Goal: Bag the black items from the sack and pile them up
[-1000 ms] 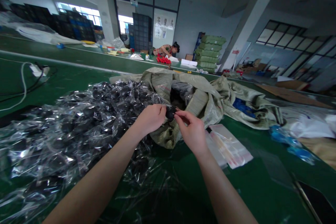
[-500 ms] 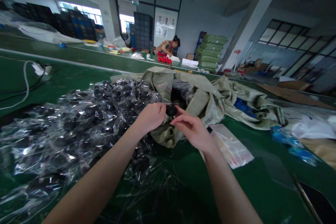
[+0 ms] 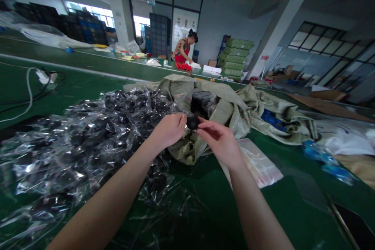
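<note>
A small black ball-like piece (image 3: 192,122) is held between my two hands, above the mouth of a woven sack (image 3: 218,119). My left hand (image 3: 171,128) is closed in a pinch at the piece's left side. My right hand (image 3: 221,140) grips its right side with thumb and fingertips. A bit of clear plastic shows by the left fingers; whether it belongs to the piece is unclear. Beside my left arm spreads a heap of similar black pieces in clear plastic bags (image 3: 117,125). Under my right wrist lies a stack of flat clear bags (image 3: 260,164).
A phone (image 3: 351,222) lies at the lower right of the green table (image 3: 293,207). Blue plastic wrapping (image 3: 328,160) and another woven sack (image 3: 290,123) lie to the right. A power strip (image 3: 47,77) with cables sits at left. Across the far table, a person (image 3: 184,49) handles white material.
My hands and the black piece have shifted slightly right, and my right fingers have closed in on it. The person at the back has straightened up somewhat.
</note>
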The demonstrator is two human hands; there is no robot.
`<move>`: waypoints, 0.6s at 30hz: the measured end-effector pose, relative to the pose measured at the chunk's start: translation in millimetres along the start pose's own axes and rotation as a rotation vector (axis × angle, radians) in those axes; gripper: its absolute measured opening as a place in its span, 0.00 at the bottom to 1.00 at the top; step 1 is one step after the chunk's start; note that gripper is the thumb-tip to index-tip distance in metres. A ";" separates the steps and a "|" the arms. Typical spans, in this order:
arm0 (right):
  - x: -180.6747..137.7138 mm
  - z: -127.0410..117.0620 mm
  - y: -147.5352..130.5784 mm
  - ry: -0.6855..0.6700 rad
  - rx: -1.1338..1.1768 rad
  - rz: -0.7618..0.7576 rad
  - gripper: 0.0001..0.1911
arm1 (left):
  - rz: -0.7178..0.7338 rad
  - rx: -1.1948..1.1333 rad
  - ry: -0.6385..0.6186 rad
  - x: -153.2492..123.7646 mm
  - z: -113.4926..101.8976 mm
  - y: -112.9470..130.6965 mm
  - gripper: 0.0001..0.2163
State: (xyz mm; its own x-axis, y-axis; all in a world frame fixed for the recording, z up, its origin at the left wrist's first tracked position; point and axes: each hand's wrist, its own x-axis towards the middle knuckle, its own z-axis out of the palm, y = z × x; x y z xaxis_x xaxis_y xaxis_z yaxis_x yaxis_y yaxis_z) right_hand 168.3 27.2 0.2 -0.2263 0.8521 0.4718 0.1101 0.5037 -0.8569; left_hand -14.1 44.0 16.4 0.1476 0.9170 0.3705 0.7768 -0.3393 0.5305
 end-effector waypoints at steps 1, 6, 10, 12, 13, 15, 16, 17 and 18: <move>0.0 1.7 1.3 0.042 -0.020 -0.022 0.09 | 0.010 0.003 0.006 -0.9 -0.4 1.5 0.20; -0.9 7.1 9.9 0.172 -0.116 -0.101 0.07 | 0.042 0.043 0.032 -5.3 0.1 8.6 0.20; -1.4 6.7 11.6 0.209 -0.141 -0.121 0.08 | 0.048 0.057 0.029 -8.2 -0.4 12.3 0.21; -1.7 6.3 10.8 0.219 -0.156 -0.133 0.07 | 0.050 0.065 0.027 -9.2 -0.5 13.4 0.21; -2.0 6.2 10.3 0.225 -0.168 -0.145 0.07 | 0.051 0.071 0.030 -9.5 -0.3 13.8 0.21; -2.9 6.7 9.4 0.239 -0.203 -0.179 0.05 | 0.053 0.083 0.044 -9.9 0.8 14.2 0.21; -3.4 7.1 9.0 0.245 -0.230 -0.203 0.05 | 0.055 0.087 0.051 -9.9 1.7 14.2 0.21; -3.9 7.6 8.7 0.248 -0.266 -0.228 0.04 | 0.059 0.090 0.058 -9.8 2.6 14.2 0.20; -4.3 8.1 8.4 0.246 -0.310 -0.253 0.04 | 0.061 0.094 0.064 -9.7 3.6 14.1 0.20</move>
State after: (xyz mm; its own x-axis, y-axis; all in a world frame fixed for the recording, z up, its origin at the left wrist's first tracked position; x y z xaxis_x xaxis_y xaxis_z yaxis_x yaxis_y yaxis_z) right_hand 162.3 26.6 -10.7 -0.0518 0.6870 0.7248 0.3739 0.6863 -0.6238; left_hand -2.4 31.1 17.5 0.1589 0.8792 0.4492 0.8218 -0.3699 0.4333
